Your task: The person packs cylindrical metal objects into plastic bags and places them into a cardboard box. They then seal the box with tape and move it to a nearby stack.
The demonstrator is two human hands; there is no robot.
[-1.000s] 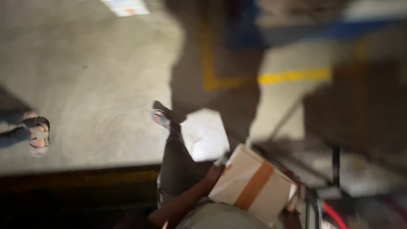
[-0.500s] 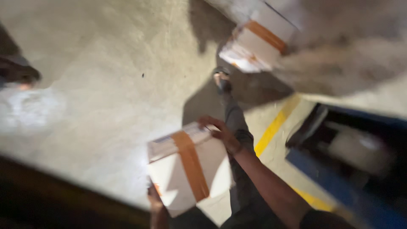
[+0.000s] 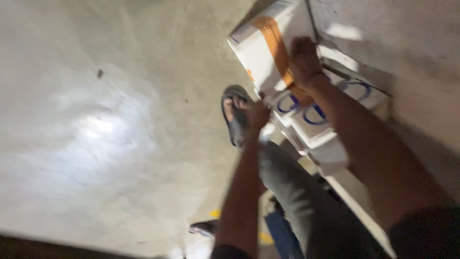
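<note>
Carton with orange tape is now coming down onto a stack of white cartons.

Concrete floor [image 3: 105, 120] is filling most of the view, while the white stacked cartons [image 3: 318, 122] with blue rings are sitting at the upper right. Half a second ago the taped carton [image 3: 268, 48] was being carried in mid-air; it is now resting against that stack. Right hand [image 3: 304, 57] is pressing flat on its tape, left hand [image 3: 258, 115] is gripping its lower edge, beside a sandalled foot [image 3: 235, 115].

I've got a white carton [image 3: 261, 52] with an orange tape stripe up top, sitting against stacked white boxes [image 3: 311, 120] that have blue oval marks.
</note>
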